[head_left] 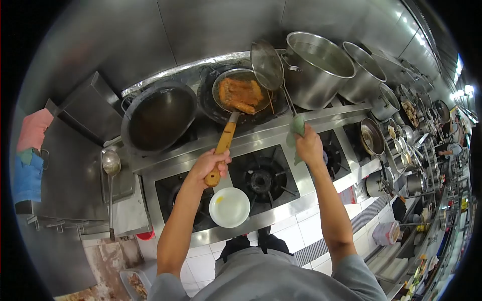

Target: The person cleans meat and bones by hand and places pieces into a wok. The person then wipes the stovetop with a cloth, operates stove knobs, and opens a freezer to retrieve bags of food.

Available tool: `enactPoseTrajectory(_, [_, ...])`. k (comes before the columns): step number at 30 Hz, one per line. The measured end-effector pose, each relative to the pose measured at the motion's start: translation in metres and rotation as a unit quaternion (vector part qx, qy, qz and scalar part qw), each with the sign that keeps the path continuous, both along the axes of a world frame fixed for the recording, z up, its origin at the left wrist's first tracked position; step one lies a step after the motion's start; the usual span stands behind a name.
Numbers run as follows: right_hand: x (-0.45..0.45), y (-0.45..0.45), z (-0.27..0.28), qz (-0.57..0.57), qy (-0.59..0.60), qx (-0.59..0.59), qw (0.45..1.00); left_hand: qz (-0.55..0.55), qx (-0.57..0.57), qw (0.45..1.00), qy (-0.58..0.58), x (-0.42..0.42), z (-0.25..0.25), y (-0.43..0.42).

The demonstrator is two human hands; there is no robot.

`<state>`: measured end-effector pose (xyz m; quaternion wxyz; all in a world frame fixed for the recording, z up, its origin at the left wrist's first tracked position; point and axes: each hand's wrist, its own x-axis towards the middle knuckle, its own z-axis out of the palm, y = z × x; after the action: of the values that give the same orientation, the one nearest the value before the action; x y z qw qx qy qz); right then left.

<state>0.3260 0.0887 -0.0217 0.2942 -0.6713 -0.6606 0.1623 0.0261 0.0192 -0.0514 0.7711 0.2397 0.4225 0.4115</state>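
My left hand (211, 166) is closed round the wooden handle of a skimmer (226, 134). In its round head lie several pieces of browned fried food (238, 93), over a dark wok (206, 103) on the back of the stove. My right hand (309, 145) grips a green cloth (295, 131) wrapped about the metal handle of a mesh strainer (267, 65). That strainer is tilted up beside the fried food, near a big pot. Just below my left hand, a white bowl (229, 207) with a yellow smear stands at the burner's edge.
Another dark wok (159, 118) sits at the left, with a ladle (111, 163) beside it. Tall steel pots (321, 65) line the back right. Open gas burners (261, 179) lie in front of me. A pan (372, 136) and crowded shelves extend to the right.
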Motion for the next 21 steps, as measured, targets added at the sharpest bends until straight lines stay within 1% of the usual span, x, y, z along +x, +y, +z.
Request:
enactPoseTrajectory(2, [-0.007, 0.004, -0.005, -0.013, -0.06, 0.01, 0.998, 0.025, -0.012, 0.999, -0.033, 0.002, 0.011, 0.004])
enactPoseTrajectory(5, [-0.018, -0.009, -0.004, -0.025, -0.081, -0.001, 0.996, 0.033, 0.006, 0.999, 0.002, 0.005, 0.012, -0.003])
enactPoseTrajectory(9, [-0.025, -0.019, -0.013, -0.04, -0.089, -0.001, 0.995, 0.046, 0.004, 0.999, 0.017, 0.008, 0.017, -0.006])
enactPoseTrajectory(12, [-0.028, -0.02, -0.011, -0.056, -0.081, -0.006, 0.995, 0.036, 0.017, 0.998, 0.052, 0.008, 0.023, -0.009])
enactPoseTrajectory(14, [-0.03, -0.021, -0.007, -0.042, -0.057, -0.017, 0.997, 0.048, 0.01, 0.995, 0.082, 0.009, 0.029, -0.012])
enactPoseTrajectory(17, [-0.035, -0.012, -0.009, -0.022, -0.034, -0.051, 0.998, 0.043, 0.016, 0.997, 0.067, 0.006, 0.029, -0.011])
enactPoseTrajectory(18, [-0.033, -0.007, -0.019, -0.021, -0.033, -0.05, 0.998, 0.043, 0.017, 0.997, 0.068, 0.005, 0.029, -0.01])
enactPoseTrajectory(20, [-0.021, 0.009, -0.046, 0.046, 0.106, -0.006, 0.993, 0.029, 0.007, 0.999, 0.044, 0.001, 0.029, -0.008])
enactPoseTrajectory(21, [-0.014, 0.014, -0.05, 0.048, 0.108, -0.005, 0.993, 0.031, 0.007, 0.998, 0.046, -0.002, 0.027, -0.007])
